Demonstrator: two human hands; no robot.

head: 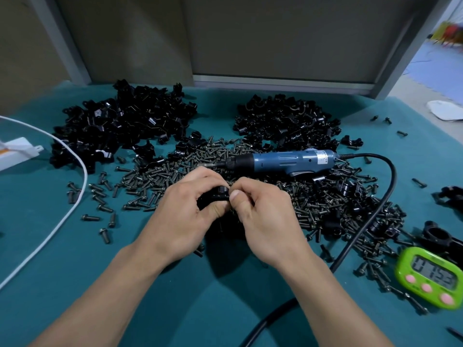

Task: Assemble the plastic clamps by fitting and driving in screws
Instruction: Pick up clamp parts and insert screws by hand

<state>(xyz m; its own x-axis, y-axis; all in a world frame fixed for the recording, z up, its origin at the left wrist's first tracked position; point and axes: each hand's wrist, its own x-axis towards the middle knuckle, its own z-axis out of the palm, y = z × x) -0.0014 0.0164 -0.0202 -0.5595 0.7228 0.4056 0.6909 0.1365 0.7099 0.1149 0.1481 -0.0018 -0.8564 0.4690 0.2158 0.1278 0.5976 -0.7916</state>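
Black plastic, glossy and rounded, the clamp [221,194] shows only as a short barrel-like piece with an open ring end between the fingertips. The left hand [188,211] grips it from the left with curled fingers and the thumb underneath. The right hand [265,216] pinches its right end between thumb and forefinger; what sits in that pinch is hidden. Both hands hold it just above a spread of dark screws [155,181] on the teal table [200,296].

Just beyond the hands lies a blue electric screwdriver [283,160], tip pointing left; its white label is too blurred to read. Its black cord [370,216] curves back to the near edge. Two heaps of black clamp parts [120,121] [288,121] lie further back. At the right, a green timer [433,276] reads roughly 07:53.
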